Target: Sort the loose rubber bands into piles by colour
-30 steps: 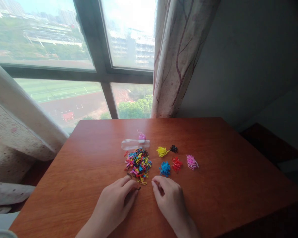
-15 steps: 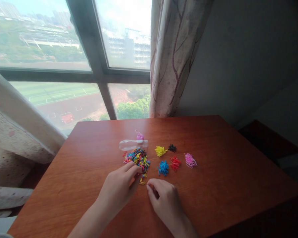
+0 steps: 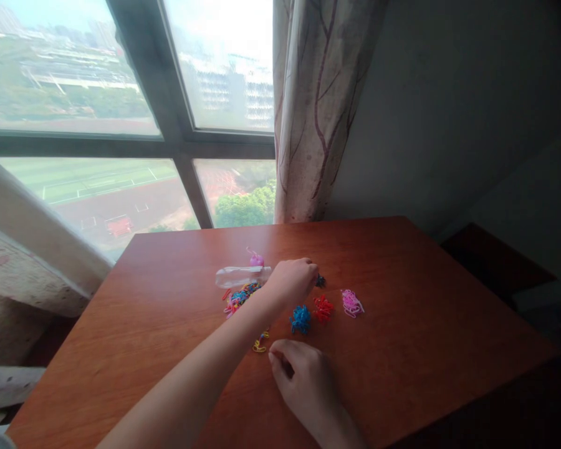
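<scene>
My left hand (image 3: 295, 275) reaches across the desk, its fingers bent down beside a small pile of black loops (image 3: 321, 281). It covers the yellow pile, and whatever its fingertips hold is hidden. My right hand (image 3: 303, 374) rests on the desk, thumb and fingertips pinched together; I cannot make out anything between them. A few yellow loops (image 3: 260, 343) lie just left of its fingertips. My left forearm partly hides the mixed heap of coloured loops (image 3: 238, 297). Beyond my right hand are piles of blue loops (image 3: 300, 318), red loops (image 3: 323, 308) and pink loops (image 3: 352, 303).
A clear plastic bottle (image 3: 236, 277) lies on its side behind the mixed heap, with a purple cap-like piece (image 3: 257, 259) and its strap behind it. The brown wooden desk (image 3: 425, 324) meets a window and a patterned curtain (image 3: 303, 125) at its far side.
My left hand has moved from the mixed heap, away and to the right, over the yellow pile beside the black one. My right hand keeps its pinch in place. The view has shifted slightly.
</scene>
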The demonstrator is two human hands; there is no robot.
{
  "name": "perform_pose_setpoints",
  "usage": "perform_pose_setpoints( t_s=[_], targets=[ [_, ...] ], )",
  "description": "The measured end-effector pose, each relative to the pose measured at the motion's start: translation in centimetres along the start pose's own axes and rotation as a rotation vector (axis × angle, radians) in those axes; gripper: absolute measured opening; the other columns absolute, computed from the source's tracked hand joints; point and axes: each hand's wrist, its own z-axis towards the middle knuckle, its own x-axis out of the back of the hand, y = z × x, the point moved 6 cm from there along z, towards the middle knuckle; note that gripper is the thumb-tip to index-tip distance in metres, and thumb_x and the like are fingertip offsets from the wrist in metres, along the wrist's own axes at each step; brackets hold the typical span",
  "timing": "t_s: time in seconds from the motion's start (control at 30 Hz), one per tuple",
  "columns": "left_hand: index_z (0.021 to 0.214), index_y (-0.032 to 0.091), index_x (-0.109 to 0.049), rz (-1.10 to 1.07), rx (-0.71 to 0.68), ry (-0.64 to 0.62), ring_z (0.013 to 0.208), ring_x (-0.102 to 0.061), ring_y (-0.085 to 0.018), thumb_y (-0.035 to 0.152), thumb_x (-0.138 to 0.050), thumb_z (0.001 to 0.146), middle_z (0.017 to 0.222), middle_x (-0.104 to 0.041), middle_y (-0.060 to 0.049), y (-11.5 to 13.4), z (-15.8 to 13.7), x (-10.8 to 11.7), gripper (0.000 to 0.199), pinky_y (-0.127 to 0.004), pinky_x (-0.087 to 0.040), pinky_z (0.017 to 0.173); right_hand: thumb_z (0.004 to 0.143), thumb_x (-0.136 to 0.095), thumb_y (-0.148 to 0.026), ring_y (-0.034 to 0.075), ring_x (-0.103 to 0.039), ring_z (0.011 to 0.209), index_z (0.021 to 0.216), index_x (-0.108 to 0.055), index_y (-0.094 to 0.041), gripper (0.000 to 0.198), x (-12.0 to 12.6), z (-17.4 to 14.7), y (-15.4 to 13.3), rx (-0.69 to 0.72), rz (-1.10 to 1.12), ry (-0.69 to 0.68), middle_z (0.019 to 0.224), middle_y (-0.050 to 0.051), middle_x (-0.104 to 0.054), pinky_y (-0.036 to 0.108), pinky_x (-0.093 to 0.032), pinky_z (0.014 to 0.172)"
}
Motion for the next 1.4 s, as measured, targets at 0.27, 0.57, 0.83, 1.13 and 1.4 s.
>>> perform_pose_setpoints(
  t_s=[0.27, 0.57, 0.83, 1.13, 1.4],
  targets=[
    [0.120, 0.018, -0.058, 0.033, -0.042, -0.166, 0.102, -0.063, -0.020, 0.035, -0.058, 0.094, 0.121, -0.062, -0.008, -0.3, 2.3, -2.9, 0.032, -0.041, -0.055, 0.086, 0.087, -0.051, -0.014, 0.013, -0.061, 0.065, 0.080, -0.062, -0.022, 0.015, 0.1, -0.1, -0.1, 0.015, 0.013, 0.016, 0.072, -0.001, -0.066, 0.022, -0.037, 0.063],
    [0.119, 0.018, -0.059, 0.047, -0.028, -0.155, 0.101, -0.063, -0.020, 0.034, -0.058, 0.094, 0.119, -0.062, -0.008, -0.3, 2.2, -3.3, 0.030, -0.040, -0.055, 0.085, 0.086, -0.052, -0.013, 0.014, -0.060, 0.064, 0.078, -0.061, -0.022, 0.015, 0.2, 0.0, -0.1, 0.017, 0.028, 0.026, 0.071, -0.001, -0.065, 0.023, -0.036, 0.062],
    [0.100, 0.024, -0.068, 0.021, 0.036, -0.031, 0.085, -0.068, -0.022, 0.025, -0.053, 0.089, 0.100, -0.069, -0.005, -0.9, -1.6, 0.8, 0.018, -0.030, -0.050, 0.068, 0.089, -0.050, -0.015, 0.014, -0.061, 0.065, 0.079, -0.060, -0.022, 0.016, 0.2, 0.1, -0.1, 0.023, 0.006, 0.015, 0.071, -0.001, -0.065, 0.022, -0.036, 0.063],
    [0.089, 0.022, -0.066, 0.010, 0.169, -0.063, 0.079, -0.068, -0.019, 0.024, -0.051, 0.089, 0.094, -0.070, -0.004, -2.1, -10.8, 1.7, 0.015, -0.024, -0.042, 0.060, 0.089, -0.049, -0.015, 0.013, -0.058, 0.063, 0.077, -0.059, -0.022, 0.017, 0.2, 0.0, -0.2, 0.032, -0.041, 0.007, 0.069, -0.002, -0.063, 0.023, -0.033, 0.061],
    [0.088, 0.026, -0.061, -0.076, 0.473, -0.037, 0.083, -0.068, -0.018, 0.027, -0.044, 0.094, 0.094, -0.069, -0.001, -2.6, -17.3, -1.2, 0.018, -0.023, -0.041, 0.062, 0.090, -0.051, -0.015, 0.014, -0.061, 0.066, 0.083, -0.061, -0.023, 0.015, 0.2, 0.0, -0.4, 0.048, -0.080, 0.003, 0.072, -0.002, -0.065, 0.023, -0.036, 0.063]
  ],
)
